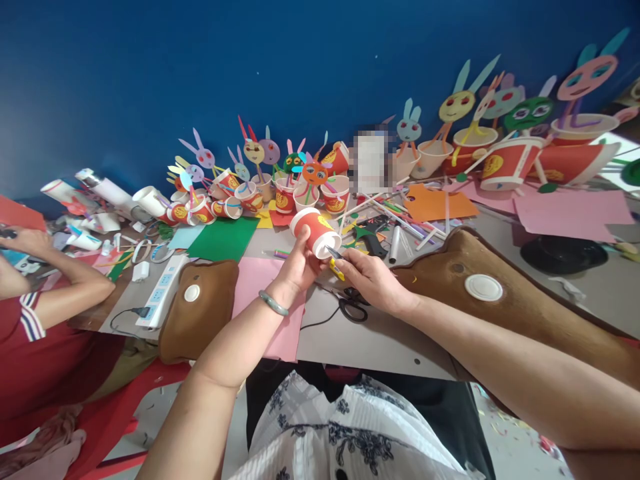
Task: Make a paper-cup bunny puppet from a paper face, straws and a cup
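Note:
Tilted on its side, a red and white paper cup (311, 227) is held by my left hand (299, 265), with the thumb along its wall. My right hand (367, 277) is closed on a small cutter with a pointed metal tip (334, 252) and a yellow part. That tip touches or lies just in front of the cup's pale base; which one I cannot tell. Black-handled scissors (353, 307) lie on the table below my right hand. Under my left wrist is a pink paper sheet (267, 287).
Cups with paper rabbit figures (254, 153) line the blue wall. Brown cushions (200, 313) lie on both sides, with a power strip (163, 293) at the left. A black glue gun (373, 240) and a marker (395, 241) lie behind my right hand. Another person's arm (75, 273) rests at far left.

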Demonstrator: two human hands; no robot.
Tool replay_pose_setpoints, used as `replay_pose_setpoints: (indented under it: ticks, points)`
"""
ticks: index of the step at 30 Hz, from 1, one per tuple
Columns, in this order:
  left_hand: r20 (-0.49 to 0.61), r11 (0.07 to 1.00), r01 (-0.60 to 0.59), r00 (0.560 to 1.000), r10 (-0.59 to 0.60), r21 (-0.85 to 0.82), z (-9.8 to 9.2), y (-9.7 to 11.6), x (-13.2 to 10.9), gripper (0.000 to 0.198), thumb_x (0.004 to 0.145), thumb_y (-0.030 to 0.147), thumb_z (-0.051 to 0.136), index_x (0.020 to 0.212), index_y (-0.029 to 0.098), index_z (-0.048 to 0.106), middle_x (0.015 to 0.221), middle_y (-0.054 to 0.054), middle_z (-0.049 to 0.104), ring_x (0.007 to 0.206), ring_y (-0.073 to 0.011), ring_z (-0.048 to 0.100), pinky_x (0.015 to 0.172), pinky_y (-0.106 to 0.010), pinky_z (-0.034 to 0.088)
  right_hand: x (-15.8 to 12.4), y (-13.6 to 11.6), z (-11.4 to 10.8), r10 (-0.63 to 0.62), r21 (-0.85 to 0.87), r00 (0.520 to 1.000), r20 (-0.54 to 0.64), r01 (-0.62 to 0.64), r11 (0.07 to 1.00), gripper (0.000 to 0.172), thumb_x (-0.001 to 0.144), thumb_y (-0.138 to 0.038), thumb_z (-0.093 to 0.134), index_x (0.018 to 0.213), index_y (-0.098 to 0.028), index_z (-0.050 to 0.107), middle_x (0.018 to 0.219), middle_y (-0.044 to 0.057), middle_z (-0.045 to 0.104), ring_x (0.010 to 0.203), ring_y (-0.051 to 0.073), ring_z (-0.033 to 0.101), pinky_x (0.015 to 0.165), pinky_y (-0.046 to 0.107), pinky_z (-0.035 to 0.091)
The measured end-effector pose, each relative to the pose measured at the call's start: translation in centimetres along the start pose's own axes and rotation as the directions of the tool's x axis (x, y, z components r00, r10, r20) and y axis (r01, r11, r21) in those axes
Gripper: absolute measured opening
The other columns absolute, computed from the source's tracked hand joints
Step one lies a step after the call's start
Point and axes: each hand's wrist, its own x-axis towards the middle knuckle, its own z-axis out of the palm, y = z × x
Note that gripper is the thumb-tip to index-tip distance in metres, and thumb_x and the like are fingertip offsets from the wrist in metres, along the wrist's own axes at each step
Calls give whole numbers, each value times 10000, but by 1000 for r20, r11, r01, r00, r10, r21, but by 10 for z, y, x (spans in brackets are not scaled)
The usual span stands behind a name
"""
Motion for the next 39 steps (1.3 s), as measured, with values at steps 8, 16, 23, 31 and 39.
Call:
replay_pose_setpoints:
  ticks: [8, 16, 23, 31, 39]
  points:
    - [70, 997, -63, 996, 60, 47, -2, 0, 0, 545, 866, 670, 576, 881, 134, 674, 603, -22, 619, 465, -103, 544, 415, -207, 375, -2, 2, 2, -30, -17, 999, -24, 29, 999, 371, 969, -529, 422, 746, -233, 416, 614, -34, 456, 576, 138, 434, 581, 272, 348]
    - [69, 997, -45, 997, 41, 63, 2, 0, -3, 601, 849, 714, 562, 861, 123, 671, 628, -41, 640, 463, -92, 529, 416, -199, 381, -1, 2, 2, -24, -18, 999, -28, 24, 1000, 361, 965, -518, 422, 748, -230, 426, 623, -25, 481, 584, 144, 458, 580, 275, 361]
    - [106, 992, -68, 993, 56, 107, 2, -1, -4, 640, 825, 741, 574, 826, 108, 670, 628, -42, 634, 462, -80, 512, 427, -190, 394, -2, 2, 2, -43, -3, 999, -25, 43, 999, 337, 965, -496, 426, 781, -217, 469, 667, -11, 524, 607, 144, 478, 600, 277, 379]
    - [74, 995, -49, 996, 42, 85, 3, -1, -5, 626, 835, 749, 555, 861, 133, 667, 655, -41, 651, 488, -98, 551, 437, -204, 395, -2, 1, 2, -53, 4, 998, -28, 53, 999, 342, 972, -491, 425, 792, -209, 495, 657, -12, 517, 609, 143, 482, 598, 275, 382]
    - [55, 995, -49, 998, 44, 92, 4, -1, -4, 619, 855, 741, 533, 844, 136, 665, 627, -31, 622, 491, -97, 535, 446, -205, 394, -4, -6, -2, 12, 117, 1000, 21, -14, 993, 393, 972, -544, 431, 763, -216, 489, 570, -37, 464, 555, 126, 434, 540, 259, 359]
